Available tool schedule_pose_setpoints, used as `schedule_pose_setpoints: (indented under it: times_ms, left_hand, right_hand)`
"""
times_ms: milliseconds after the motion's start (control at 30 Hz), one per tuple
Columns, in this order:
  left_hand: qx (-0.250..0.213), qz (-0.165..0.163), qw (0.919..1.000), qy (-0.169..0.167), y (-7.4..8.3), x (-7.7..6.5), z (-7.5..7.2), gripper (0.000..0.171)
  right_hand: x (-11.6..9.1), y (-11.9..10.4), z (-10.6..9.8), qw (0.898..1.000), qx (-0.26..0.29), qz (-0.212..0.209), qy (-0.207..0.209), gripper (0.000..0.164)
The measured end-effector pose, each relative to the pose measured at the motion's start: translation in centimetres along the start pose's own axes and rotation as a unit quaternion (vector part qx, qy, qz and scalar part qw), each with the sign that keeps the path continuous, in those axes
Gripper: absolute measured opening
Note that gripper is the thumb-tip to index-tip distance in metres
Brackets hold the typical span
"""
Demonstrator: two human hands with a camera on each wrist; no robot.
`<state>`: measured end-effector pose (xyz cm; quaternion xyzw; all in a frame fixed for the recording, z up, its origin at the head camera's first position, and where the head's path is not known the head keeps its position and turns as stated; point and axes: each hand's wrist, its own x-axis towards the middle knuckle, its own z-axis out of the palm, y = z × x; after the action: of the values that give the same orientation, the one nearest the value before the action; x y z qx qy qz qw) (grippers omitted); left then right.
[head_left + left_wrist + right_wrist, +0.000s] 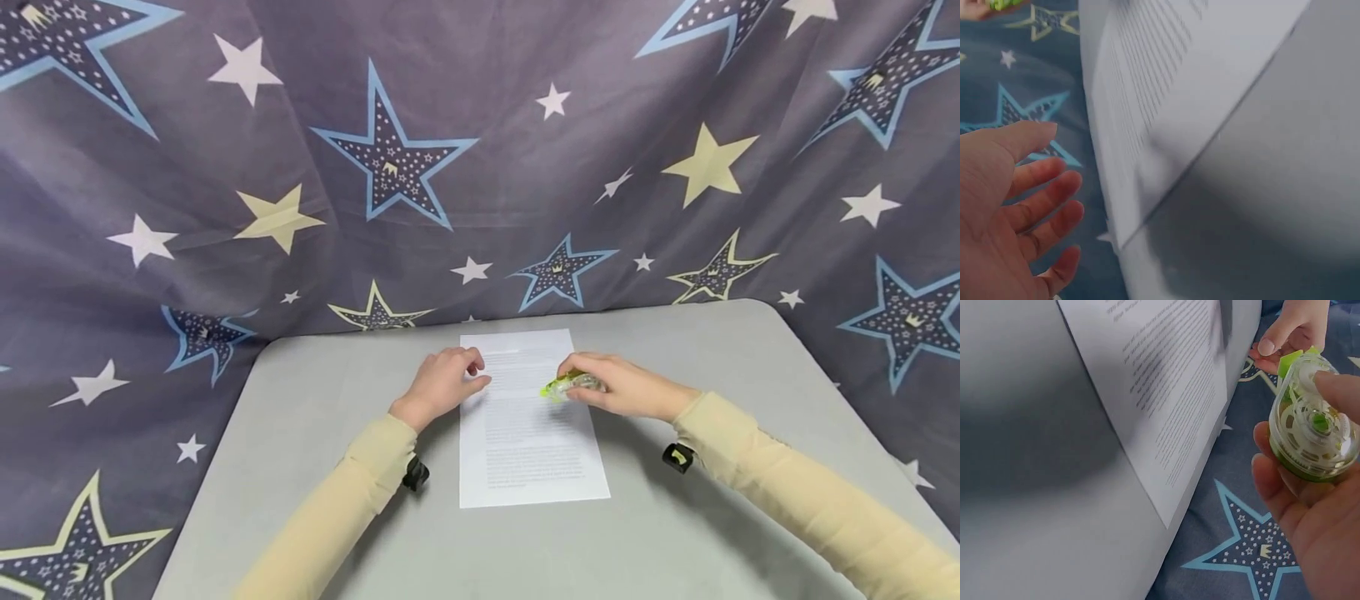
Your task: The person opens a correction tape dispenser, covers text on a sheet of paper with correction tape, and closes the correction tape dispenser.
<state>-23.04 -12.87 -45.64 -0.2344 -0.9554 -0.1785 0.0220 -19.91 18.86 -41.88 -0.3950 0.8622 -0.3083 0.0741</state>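
Note:
A correction tape dispenser, clear plastic with green parts and a green tip, is held between the thumb and fingers of my right hand. In the head view its tip points left, over the right part of a printed sheet of paper. My left hand hovers at the sheet's left edge with nothing in it. Its fingers are loosely bent and apart in the left wrist view, and its shadow falls on the paper. Lines of small text cover most of the sheet.
The sheet lies on a grey table with rounded far corners. A dark curtain printed with stars hangs behind the table and along its sides. Each wrist wears a small black device, one of them at the left cuff.

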Motion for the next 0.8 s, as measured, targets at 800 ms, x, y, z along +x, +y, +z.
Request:
schedule_pose_setpoints:
  times_ms: [800]
  left_hand:
    - [-0.258,0.128,0.9576,0.005,7.7,-6.8,-0.2,0.036]
  right_hand:
    - [-1.5,-4.6,1.0,0.997,-0.007,-0.082,-0.008,0.019]
